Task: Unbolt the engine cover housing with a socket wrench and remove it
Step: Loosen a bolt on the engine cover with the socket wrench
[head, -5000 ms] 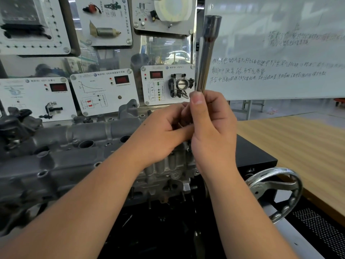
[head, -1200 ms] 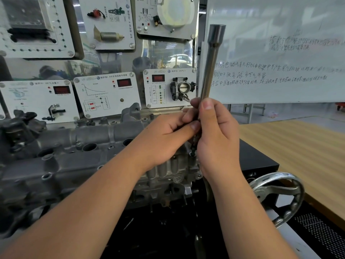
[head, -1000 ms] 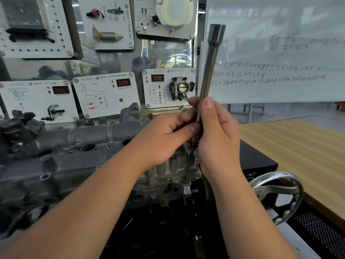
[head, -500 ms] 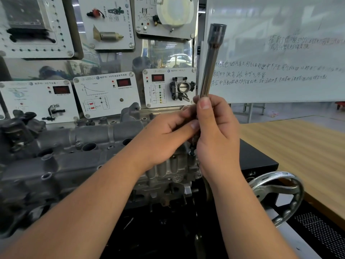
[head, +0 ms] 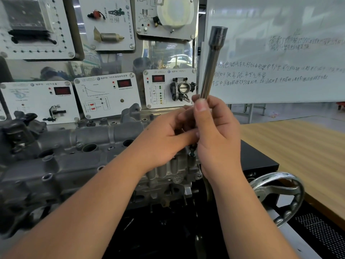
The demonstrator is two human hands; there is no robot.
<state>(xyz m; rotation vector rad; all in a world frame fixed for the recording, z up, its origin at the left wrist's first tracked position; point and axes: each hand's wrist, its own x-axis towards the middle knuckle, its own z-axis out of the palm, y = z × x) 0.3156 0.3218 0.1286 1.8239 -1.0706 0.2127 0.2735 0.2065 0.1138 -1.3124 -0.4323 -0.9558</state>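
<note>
Above engine cover housing (head: pixel 78 157), hands (head: pixel 196 135) around upright socket wrench (head: pixel 211 62)

Steel socket wrench (head: pixel 211 68) stands near-upright — over the grey engine cover housing (head: pixel 78 146).

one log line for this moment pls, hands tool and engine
right hand: grips socket extension bar, near-upright | left hand: pinches bar low | tip: over engine cover housing | housing: in place

I count two hands, left hand (head: pixel 164 139) and right hand (head: pixel 218 135), one socket wrench (head: pixel 212 60), one engine cover housing (head: pixel 78 146), one handwheel (head: pixel 278 195), one whiteboard (head: pixel 280 53), one wooden table (head: pixel 298 156), and six trainer panels (head: pixel 108 96) on the wall.
</note>
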